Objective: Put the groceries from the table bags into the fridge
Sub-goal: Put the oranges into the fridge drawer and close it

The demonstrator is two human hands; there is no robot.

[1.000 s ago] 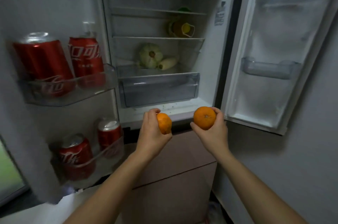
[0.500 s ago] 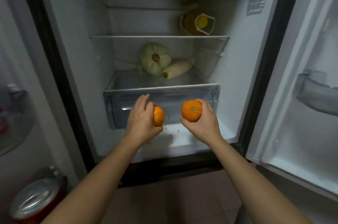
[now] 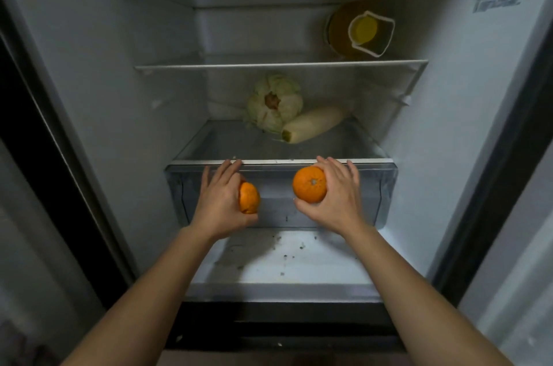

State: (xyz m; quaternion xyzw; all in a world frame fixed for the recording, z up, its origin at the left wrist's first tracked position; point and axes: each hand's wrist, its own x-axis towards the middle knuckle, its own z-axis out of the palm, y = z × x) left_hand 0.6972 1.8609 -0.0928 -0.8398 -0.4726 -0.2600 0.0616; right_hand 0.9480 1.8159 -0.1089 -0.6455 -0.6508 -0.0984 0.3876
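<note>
Left hand (image 3: 220,201) cups one orange (image 3: 249,197), right hand (image 3: 336,196) grips the other orange (image 3: 309,184), both at the crisper drawer (image 3: 386,186) front, fingertips touching its top edge, inside the fridge (image 3: 449,126).

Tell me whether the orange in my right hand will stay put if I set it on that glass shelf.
The orange looks round, so it may roll. The glass shelf looks smooth and lipless in front. Setting it against the cabbage would likely steady it.

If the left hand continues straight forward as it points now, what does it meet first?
Probably the clear plastic drawer: the left hand, holding a small orange, already reaches its top edge. Depth is unclear.
</note>
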